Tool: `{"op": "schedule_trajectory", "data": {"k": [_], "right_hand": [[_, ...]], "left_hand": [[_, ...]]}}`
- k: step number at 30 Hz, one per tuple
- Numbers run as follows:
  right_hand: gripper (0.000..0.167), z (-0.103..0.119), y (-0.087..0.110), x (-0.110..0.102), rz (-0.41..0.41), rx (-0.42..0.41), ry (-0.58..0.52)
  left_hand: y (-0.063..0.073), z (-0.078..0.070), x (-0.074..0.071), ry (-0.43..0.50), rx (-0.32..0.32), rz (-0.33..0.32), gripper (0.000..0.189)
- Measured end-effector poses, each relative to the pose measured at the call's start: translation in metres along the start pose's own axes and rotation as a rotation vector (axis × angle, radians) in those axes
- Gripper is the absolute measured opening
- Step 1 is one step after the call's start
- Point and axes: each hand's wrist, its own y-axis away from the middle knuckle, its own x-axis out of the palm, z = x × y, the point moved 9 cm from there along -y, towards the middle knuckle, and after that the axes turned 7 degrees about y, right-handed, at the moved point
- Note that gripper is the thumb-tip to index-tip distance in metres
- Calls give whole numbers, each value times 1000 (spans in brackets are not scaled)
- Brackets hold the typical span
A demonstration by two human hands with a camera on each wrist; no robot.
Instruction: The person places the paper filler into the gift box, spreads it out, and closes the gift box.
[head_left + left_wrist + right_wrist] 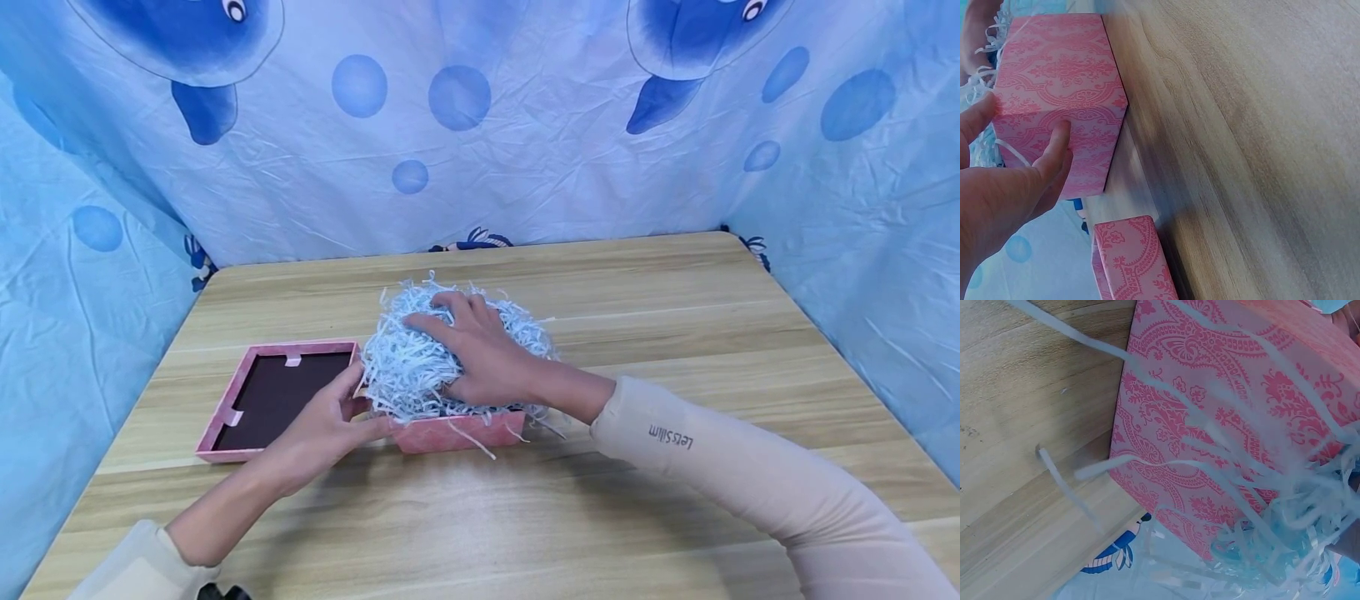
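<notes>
A pink patterned box [1054, 62] stands on the table, heaped above its rim with pale blue shredded paper [408, 367]. My right hand [487, 354] is in the heap from the right and holds a bunch of the paper, with the fingertips and thumb partly sunk in the strands. At the box's left front corner is my left hand [330, 429], its fingers fairly straight against the side and its thumb near the rim. Loose strands hang over the patterned side of the box [1179, 406] in the right wrist view. The inside of the box is hidden.
Left of the box lies a pink lid [232, 392], dark inside face up, with small pale tabs. The wood-grain table [675, 333] reaches back to a blue curtain [525, 183] printed with whales and bubbles. A dark object [223, 592] shows at the bottom edge.
</notes>
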Motion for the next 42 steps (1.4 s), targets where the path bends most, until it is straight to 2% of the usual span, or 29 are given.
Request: {"op": "schedule_trajectory", "data": {"k": [6,9,13,18,26,33,42], "right_hand": [[96,0,0,1,76,3,-84],[91,2,0,2,131,-24,-116],[78,5,1,6,169,-66,-69],[67,6,1,18,228,-62,4],[67,7,1,43,375,-63,95],[70,9,3,54,479,-56,85],[68,4,3,67,608,5,49]], "left_hand": [[-1,1,0,10,5,8,83],[-1,0,0,11,16,14,81],[-1,-1,-1,-13,21,7,82],[-1,-2,0,1,24,16,81],[-2,-3,-2,-46,44,-4,72],[-1,1,-2,-5,1,-9,74],[-1,-2,0,3,26,-1,67]]}}
